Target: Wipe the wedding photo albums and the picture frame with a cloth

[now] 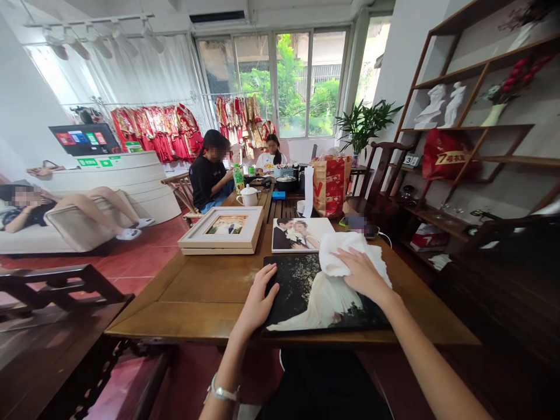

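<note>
A dark photo panel lies flat at the table's near edge, printed with a long white gown. My left hand holds its left edge, fingers along the side and thumb apart on top. A crumpled white cloth covers the panel's upper right part. On that cloth presses my right hand, its fingers bent a little and spread over the fabric. Just beyond the panel is a lighter photo print of a couple. To the left sits a thick white box frame with a small picture inside.
The wooden table also bears a white lidded mug, a green bottle, a red paper bag and a phone with a cable. Two people sit at the far end. A shelf unit stands right.
</note>
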A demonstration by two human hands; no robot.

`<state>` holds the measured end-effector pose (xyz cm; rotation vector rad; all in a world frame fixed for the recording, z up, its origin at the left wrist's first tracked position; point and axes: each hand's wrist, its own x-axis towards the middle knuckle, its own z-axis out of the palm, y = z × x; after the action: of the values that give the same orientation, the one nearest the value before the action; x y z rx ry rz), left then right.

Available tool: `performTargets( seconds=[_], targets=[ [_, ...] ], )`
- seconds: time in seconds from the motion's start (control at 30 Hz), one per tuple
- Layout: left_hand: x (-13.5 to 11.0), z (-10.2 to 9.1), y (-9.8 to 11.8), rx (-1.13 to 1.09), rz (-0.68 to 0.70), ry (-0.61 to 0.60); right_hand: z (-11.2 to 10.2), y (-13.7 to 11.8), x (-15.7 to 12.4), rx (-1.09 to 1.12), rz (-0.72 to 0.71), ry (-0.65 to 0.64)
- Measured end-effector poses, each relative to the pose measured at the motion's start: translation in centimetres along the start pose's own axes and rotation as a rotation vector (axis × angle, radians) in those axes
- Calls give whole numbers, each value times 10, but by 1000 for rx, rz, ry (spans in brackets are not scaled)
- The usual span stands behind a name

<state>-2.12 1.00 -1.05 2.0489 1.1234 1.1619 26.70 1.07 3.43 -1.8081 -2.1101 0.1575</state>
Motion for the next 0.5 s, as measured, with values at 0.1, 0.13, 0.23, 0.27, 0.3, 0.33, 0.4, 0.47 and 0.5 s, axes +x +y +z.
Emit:
performTargets(
  seconds=[0.1,0.13,0.23,0.27,0.3,0.33,0.4,0.47,0.5],
  targets=[
    [0,1,-1,-10,2,9,3,-27,-28,8,-120,-57],
    [0,1,-1,-13,3,13,2,-34,-42,19,-175,-80],
    [0,1,-1,-14,1,16,-4,-44,-90,93,-319,-171],
    [-1,1,-1,-10,1,16,-8,-43,-104,133,-338,-203],
    [-1,1,-1,-6,1,16,-13,-40,-116,174,-348,-237],
    [-1,1,-1,-1,3,18,-18,-34,-124,212,-346,-272],
    [-1,1,0,5,11,24,-28,-19,-130,277,-320,-325],
    [-1,1,0,7,16,29,-34,0,-120,316,-284,-349],
    [-1,1,0,6,15,28,-35,9,-111,322,-264,-336]
  ],
)
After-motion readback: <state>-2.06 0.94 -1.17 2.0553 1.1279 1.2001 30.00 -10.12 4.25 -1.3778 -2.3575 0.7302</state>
